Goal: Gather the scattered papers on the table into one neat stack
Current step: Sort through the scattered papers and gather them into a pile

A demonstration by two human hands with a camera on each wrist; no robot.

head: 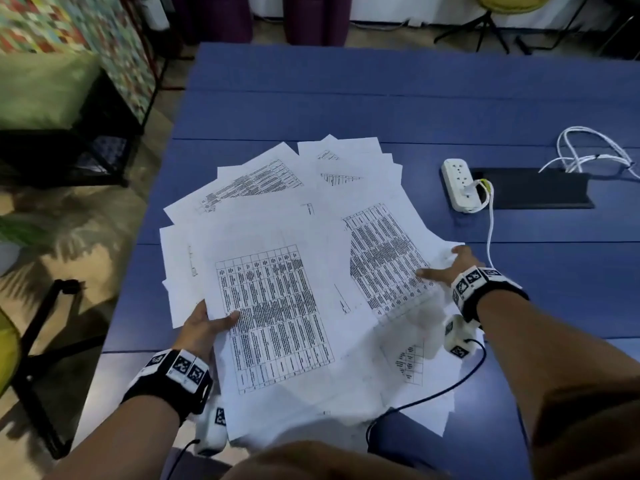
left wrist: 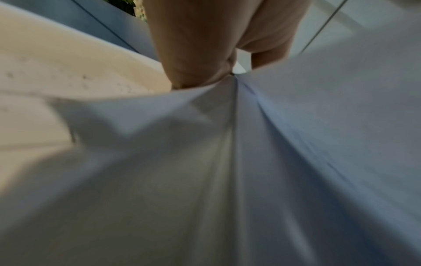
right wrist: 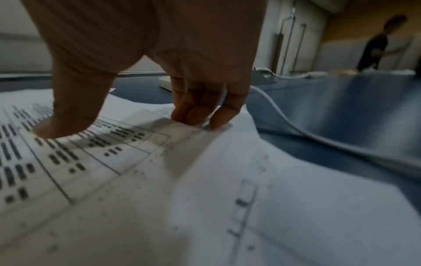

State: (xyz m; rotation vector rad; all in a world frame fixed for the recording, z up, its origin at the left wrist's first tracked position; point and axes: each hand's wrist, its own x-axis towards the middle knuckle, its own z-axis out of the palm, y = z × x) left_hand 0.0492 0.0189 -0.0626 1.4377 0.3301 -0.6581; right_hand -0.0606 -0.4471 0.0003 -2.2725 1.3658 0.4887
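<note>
White printed sheets, the papers (head: pixel 298 271), lie fanned out in a loose overlapping spread on the near half of the blue table (head: pixel 381 98), their corners pointing in many directions and several showing dense tables of black text. The left hand (head: pixel 202 327) grips the left edge of the spread, its thumb laid on top of the uppermost sheet and its other fingers hidden beneath; the left wrist view shows the thumb (left wrist: pixel 193 54) pressed down onto the paper, which creases beneath it. The right hand (head: pixel 450 268) rests on the right edge of the spread, thumb stretched out across a printed table; in the right wrist view its fingertips (right wrist: pixel 198 111) bend down and touch the top of a sheet's far edge while the thumb presses flat on the print, so the hand bears on the papers without closing round them. Both wrists carry black bands with black-and-white marker tiles. Beyond the right hand a white power strip (head: pixel 459 185) lies on the table, with a white cable (head: pixel 490 233) running from it toward the right wrist.
</note>
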